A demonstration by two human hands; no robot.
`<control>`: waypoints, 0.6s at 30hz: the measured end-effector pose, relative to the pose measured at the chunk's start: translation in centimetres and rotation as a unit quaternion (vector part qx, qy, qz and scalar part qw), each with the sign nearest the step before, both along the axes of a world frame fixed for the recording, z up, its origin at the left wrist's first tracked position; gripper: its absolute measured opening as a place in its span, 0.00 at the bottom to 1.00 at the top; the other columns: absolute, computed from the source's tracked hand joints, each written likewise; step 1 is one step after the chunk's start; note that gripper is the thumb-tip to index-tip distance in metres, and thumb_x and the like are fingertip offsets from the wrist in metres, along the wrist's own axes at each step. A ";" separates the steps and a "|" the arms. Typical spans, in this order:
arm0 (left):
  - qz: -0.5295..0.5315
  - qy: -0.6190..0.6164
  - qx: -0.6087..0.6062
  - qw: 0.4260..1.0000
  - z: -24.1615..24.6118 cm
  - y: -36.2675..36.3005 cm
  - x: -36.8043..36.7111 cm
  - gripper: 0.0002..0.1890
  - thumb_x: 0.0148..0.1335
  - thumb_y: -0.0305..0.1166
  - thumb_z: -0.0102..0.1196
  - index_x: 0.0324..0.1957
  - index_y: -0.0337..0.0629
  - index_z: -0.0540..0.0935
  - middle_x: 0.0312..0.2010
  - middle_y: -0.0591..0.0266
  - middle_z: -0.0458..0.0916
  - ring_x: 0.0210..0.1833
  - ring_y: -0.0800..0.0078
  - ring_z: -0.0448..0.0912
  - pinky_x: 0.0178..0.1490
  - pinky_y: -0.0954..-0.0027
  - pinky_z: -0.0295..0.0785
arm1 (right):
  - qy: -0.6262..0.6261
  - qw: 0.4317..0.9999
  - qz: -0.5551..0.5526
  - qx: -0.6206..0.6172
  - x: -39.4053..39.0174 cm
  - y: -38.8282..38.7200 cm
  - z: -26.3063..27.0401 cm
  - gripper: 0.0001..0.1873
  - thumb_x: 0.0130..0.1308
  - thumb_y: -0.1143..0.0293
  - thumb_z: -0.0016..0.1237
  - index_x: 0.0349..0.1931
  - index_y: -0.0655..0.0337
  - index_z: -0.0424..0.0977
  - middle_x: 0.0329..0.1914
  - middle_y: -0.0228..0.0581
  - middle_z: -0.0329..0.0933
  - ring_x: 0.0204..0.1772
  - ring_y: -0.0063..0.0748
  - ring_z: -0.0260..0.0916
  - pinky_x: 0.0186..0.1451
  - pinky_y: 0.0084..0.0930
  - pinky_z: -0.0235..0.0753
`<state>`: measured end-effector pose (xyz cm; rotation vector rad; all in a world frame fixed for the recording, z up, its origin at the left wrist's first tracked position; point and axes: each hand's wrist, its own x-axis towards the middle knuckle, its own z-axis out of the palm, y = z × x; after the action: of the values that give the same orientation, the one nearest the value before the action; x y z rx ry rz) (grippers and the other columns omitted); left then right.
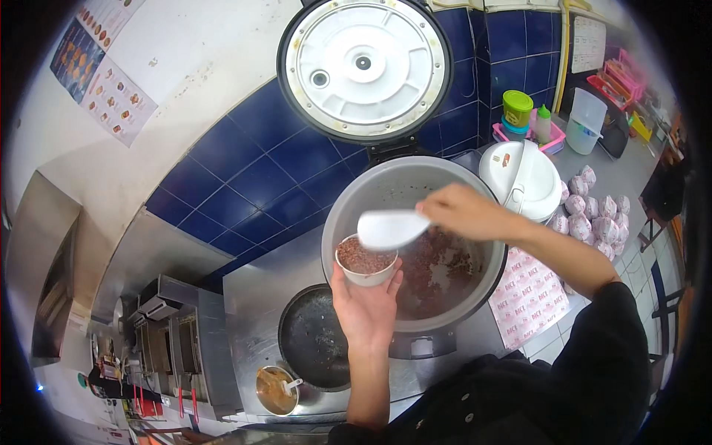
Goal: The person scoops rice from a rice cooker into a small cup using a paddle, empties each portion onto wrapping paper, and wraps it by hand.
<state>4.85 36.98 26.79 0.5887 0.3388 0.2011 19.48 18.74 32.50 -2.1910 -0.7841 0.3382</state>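
In my left hand [367,311] rests a small white bowl [366,277], filled to near its rim with reddish-brown cooked rice [364,257]. My right hand [464,210] grips a white rice paddle [392,229], its blade blurred and over the bowl's right edge. Both are above a large rice cooker [347,192]. Inside the cooker, more reddish-brown rice [428,278] covers part of the bottom, and a pale patch of the pot shows through. The cooker's round lid [384,94] stands raised at the back.
A black pan [314,339] and a pot of brown sauce [271,392] sit on the steel counter [250,311] at left. To the right are a white lidded container [517,178], several paper-wrapped balls [592,214] and printed wrapping paper [528,297]. Fryers [172,345] stand far left.
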 end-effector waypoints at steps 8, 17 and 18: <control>-0.041 0.012 0.039 0.998 0.4 -0.3 0.7 0.30 0.76 0.57 0.40 0.67 0.47 0.71 0.60 0.53 0.78 0.56 0.53 0.77 0.59 0.54 0.70 | -0.017 0.998 -0.029 0.056 0.7 2.1 -2.9 0.25 0.80 0.53 0.35 0.36 0.65 0.79 0.36 0.58 0.82 0.41 0.67 0.77 0.46 0.53 0.73; -0.034 -0.013 -0.007 0.999 -0.8 1.1 0.5 0.30 0.76 0.56 0.41 0.67 0.46 0.71 0.58 0.53 0.79 0.53 0.54 0.77 0.58 0.56 0.71 | 0.001 0.999 -0.022 0.039 1.1 1.4 -3.0 0.24 0.79 0.53 0.36 0.40 0.66 0.78 0.39 0.62 0.80 0.46 0.67 0.78 0.50 0.56 0.72; -0.040 -0.031 -0.013 0.999 -0.8 1.4 0.3 0.29 0.76 0.55 0.42 0.67 0.46 0.72 0.60 0.54 0.78 0.56 0.55 0.76 0.61 0.56 0.71 | 0.080 0.996 -0.017 0.038 0.8 1.1 -2.0 0.23 0.79 0.54 0.36 0.42 0.66 0.78 0.39 0.62 0.80 0.46 0.66 0.78 0.50 0.54 0.72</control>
<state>5.18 38.38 25.98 0.5682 0.2563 0.1373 20.31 19.87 30.52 -2.0752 -0.6598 0.4527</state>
